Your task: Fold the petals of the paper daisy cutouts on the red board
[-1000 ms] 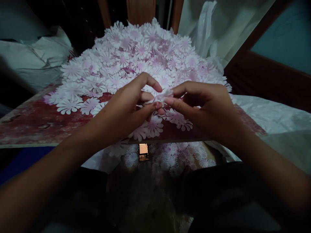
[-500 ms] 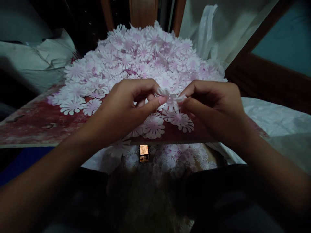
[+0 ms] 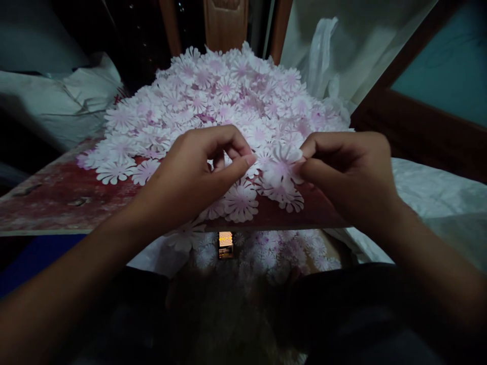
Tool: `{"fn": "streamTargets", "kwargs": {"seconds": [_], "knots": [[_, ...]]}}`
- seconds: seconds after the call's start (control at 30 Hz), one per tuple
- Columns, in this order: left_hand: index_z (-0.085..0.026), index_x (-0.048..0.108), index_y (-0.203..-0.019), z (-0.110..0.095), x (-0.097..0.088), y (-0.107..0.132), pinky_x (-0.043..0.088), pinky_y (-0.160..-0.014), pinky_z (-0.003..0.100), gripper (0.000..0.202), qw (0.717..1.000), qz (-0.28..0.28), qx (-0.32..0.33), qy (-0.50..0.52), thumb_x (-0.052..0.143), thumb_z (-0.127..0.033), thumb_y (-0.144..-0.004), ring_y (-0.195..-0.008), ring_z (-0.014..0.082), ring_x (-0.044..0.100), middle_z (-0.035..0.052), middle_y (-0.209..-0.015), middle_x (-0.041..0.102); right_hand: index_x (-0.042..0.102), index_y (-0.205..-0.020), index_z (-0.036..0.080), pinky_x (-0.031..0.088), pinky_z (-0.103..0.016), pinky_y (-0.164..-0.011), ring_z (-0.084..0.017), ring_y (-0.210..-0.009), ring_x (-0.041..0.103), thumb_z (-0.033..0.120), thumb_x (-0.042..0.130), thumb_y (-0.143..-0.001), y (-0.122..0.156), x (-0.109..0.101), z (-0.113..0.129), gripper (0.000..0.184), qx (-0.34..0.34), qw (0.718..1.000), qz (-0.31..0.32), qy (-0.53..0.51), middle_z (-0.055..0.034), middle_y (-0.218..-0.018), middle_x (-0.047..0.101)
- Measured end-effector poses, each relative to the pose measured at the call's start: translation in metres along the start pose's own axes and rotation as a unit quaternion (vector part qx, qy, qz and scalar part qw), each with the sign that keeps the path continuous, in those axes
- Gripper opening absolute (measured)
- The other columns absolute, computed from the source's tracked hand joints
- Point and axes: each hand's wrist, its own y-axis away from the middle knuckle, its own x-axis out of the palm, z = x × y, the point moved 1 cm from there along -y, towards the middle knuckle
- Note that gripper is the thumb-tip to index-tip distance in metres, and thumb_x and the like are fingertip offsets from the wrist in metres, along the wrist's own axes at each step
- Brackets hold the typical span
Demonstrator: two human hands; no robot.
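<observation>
Left hand (image 3: 192, 177) and right hand (image 3: 352, 175) bare, dark lap clothing (image 3: 342, 299) below.

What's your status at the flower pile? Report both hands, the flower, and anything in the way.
Right hand pinching pink-centred paper flower by its edge. Left hand curled at the pile, hold unclear. Loose paper flowers beneath both, on red-stained board.

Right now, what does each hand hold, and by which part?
The right hand pinches a pink paper flower by its petal edge; whether the left hand holds anything cannot be told.
</observation>
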Motion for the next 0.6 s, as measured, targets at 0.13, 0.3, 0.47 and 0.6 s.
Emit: {"fn": "streamTargets", "kwargs": {"seconds": [0.13, 0.3, 0.47, 0.6], "knots": [[-0.017, 0.068, -0.081, -0.0002, -0.0031, -0.0009, 0.037, -0.058, 0.023, 0.009, 0.999, -0.043, -0.019, 0.016, 0.066, -0.026, -0.084, -0.065, 0.0094, 0.054, 0.0002, -0.076, 0.066, 0.048, -0.050, 0.014, 0.026, -0.024, -0.047, -0.007, -0.050, 0.038, 0.008, 0.059, -0.072, -0.0008, -0.0066, 0.0009, 0.026, -0.003, 0.999, 0.035, -0.013, -0.0003, -0.050, 0.046], [-0.017, 0.066, -0.077, -0.0014, -0.0046, -0.0012, 0.040, -0.063, 0.023, 0.009, 0.991, -0.118, -0.032, 0.047, 0.068, -0.024, -0.082, -0.072, 0.0108, 0.056, 0.0009, -0.077, 0.065, 0.036, -0.049, 0.015, 0.017, -0.024, -0.043, -0.005, -0.047, 0.027, 0.008, 0.052, -0.074, 0.0032, -0.0110, 0.0011, 0.031, 0.030, 0.987, 0.153, -0.044, 0.0019, -0.048, 0.031], [-0.018, 0.067, -0.076, -0.0007, -0.0039, -0.0026, 0.040, -0.065, 0.027, 0.012, 0.985, -0.135, -0.063, 0.087, 0.072, -0.028, -0.080, -0.068, 0.0107, 0.052, 0.0005, -0.073, 0.062, 0.033, -0.053, 0.016, 0.019, -0.022, -0.041, -0.004, -0.046, 0.027, 0.018, 0.047, -0.081, 0.0062, -0.0085, 0.0055, 0.032, 0.073, 0.955, 0.277, -0.078, 0.0024, -0.049, 0.032], [-0.020, 0.067, -0.074, -0.0020, -0.0017, -0.0030, 0.042, -0.063, 0.027, 0.010, 0.980, -0.120, -0.095, 0.128, 0.073, -0.027, -0.079, -0.067, 0.0112, 0.053, 0.0001, -0.072, 0.061, 0.036, -0.051, 0.014, 0.022, -0.022, -0.046, -0.004, -0.050, 0.028, 0.016, 0.044, -0.081, 0.0048, -0.0054, 0.0081, 0.031, -0.012, 0.960, 0.280, 0.026, 0.0022, -0.050, 0.031]]}}
